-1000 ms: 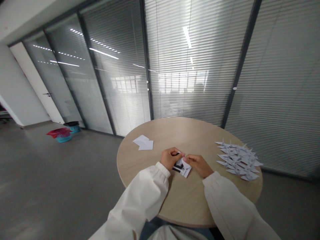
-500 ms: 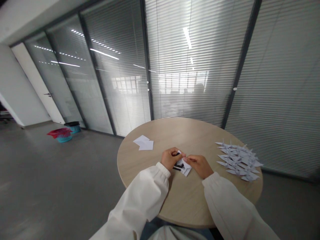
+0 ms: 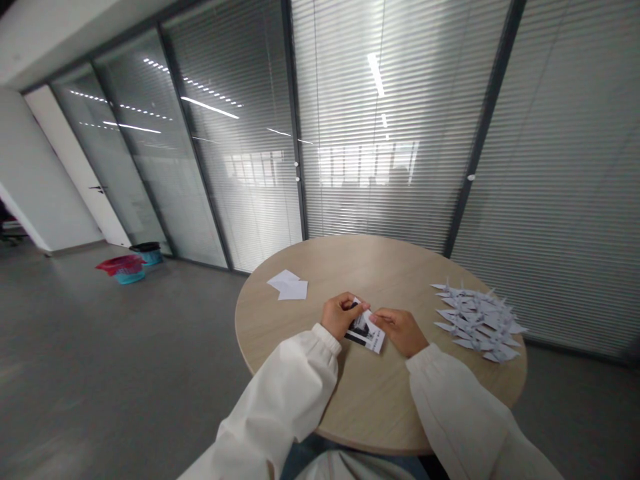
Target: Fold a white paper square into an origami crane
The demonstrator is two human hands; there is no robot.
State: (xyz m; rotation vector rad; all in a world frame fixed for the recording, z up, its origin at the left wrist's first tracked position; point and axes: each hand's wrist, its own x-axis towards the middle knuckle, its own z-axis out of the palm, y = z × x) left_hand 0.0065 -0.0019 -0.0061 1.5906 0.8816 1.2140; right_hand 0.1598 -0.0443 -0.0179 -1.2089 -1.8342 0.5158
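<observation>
A small black-and-white printed paper (image 3: 366, 333) lies folded on the round wooden table (image 3: 360, 263), just in front of me. My left hand (image 3: 342, 315) pinches its upper edge between thumb and fingers, hiding that part. My right hand (image 3: 400, 331) sits to its right, with the fingertips on the paper's upper right corner. Beyond the left hand lie a few white paper sheets (image 3: 288, 287). To the right of my right hand, a heap of several small white origami cranes (image 3: 477, 319) covers the table's right side.
The table stands on a grey floor before a glass partition with slatted blinds (image 3: 380, 187). By the far wall are a teal basket with red cloth (image 3: 121, 269) and a black-rimmed teal bin (image 3: 148, 253). White sleeves (image 3: 285, 400) reach over the table's near edge.
The printed paper lies flatter and looks more rectangular than before. My right hand has drawn slightly right, with its fingertips still at the paper's corner.
</observation>
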